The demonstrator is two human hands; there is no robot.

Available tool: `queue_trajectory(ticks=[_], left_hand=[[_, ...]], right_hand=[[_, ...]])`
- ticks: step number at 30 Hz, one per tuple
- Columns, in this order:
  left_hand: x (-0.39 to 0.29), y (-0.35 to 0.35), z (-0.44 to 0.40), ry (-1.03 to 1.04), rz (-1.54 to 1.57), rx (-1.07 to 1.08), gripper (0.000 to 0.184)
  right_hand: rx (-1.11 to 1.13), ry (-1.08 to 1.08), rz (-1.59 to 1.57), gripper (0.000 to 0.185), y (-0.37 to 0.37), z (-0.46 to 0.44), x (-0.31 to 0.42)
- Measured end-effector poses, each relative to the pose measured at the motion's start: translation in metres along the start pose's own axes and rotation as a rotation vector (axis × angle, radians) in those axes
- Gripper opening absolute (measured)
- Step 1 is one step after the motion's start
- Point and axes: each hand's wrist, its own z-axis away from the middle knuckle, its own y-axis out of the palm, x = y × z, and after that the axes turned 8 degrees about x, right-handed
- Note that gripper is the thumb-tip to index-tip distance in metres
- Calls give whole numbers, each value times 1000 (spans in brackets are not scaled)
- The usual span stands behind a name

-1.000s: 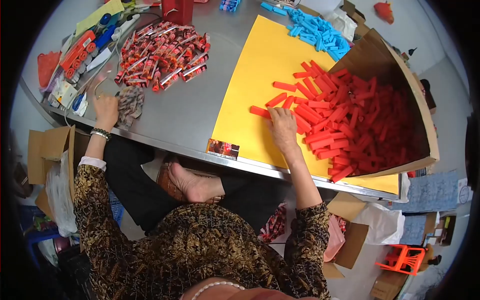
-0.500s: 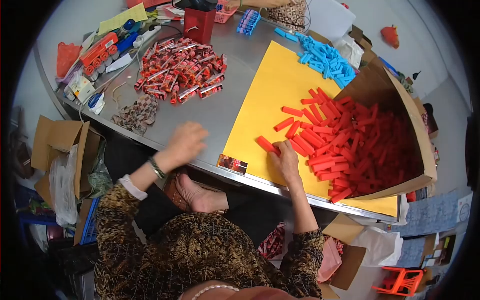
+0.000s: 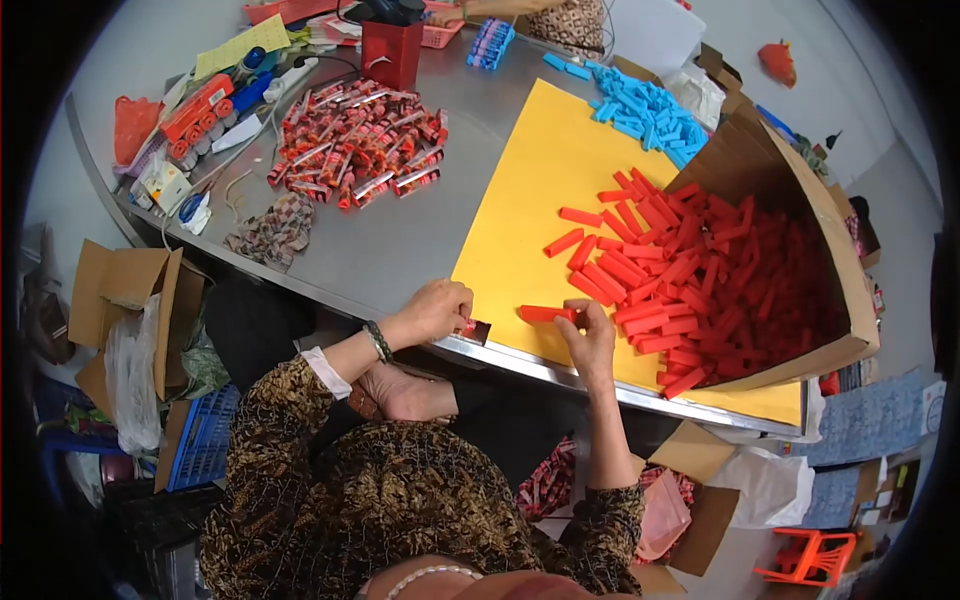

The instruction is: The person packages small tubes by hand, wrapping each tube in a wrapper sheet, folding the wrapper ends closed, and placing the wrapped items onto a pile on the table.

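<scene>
My right hand [image 3: 590, 338] pinches one long red stick-shaped piece [image 3: 543, 314] between thumb and fingers, over the front part of a yellow sheet [image 3: 510, 225]. To its left, my left hand [image 3: 436, 310] has its fingers curled together at a small dark printed label [image 3: 480, 331] on the table's front edge. The hand covers part of the label, and whatever its fingertips hold is hidden. Beyond my right hand, a heap of similar red pieces [image 3: 640, 265] spills onto the sheet from a tipped cardboard box [image 3: 815, 200].
On the metal table [image 3: 375, 240] lie a pile of red printed wrapped sticks [image 3: 355, 140], a crumpled cloth [image 3: 275, 232] and a red container [image 3: 390, 55]. Blue pieces [image 3: 650, 108] are heaped at the far right. Another person's arm [image 3: 500, 8] reaches in at the back.
My left hand has moved right and down to the printed label. The red piece in my right hand has turned more level and come slightly nearer the table's front edge.
</scene>
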Motion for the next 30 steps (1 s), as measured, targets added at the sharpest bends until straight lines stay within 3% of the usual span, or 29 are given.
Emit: queue_trajectory(ticks=[2, 6, 9, 18, 22, 28, 30], left_hand=[[2, 0, -6, -53, 63, 36, 15], [10, 6, -3, 135, -126, -134, 12], [6, 6, -3, 157, -134, -144, 7], [-5, -1, 6, 138, -188, -267, 7], [0, 2, 5, 77, -115, -224, 7], [0, -3, 7, 7, -99, -179, 10], [2, -1, 5, -10, -31, -209, 11]], right_hand=[[18, 1, -45, 23, 1, -3, 10], [48, -195, 6, 23, 13, -11, 27], [85, -258, 76, 23, 19, -18, 31], [201, -12, -120, 36, 33, -22, 17], [204, -43, -127, 38, 39, -21, 15], [226, -100, 99, 35, 39, -22, 16], [155, -267, 226, 34, 41, -21, 11]])
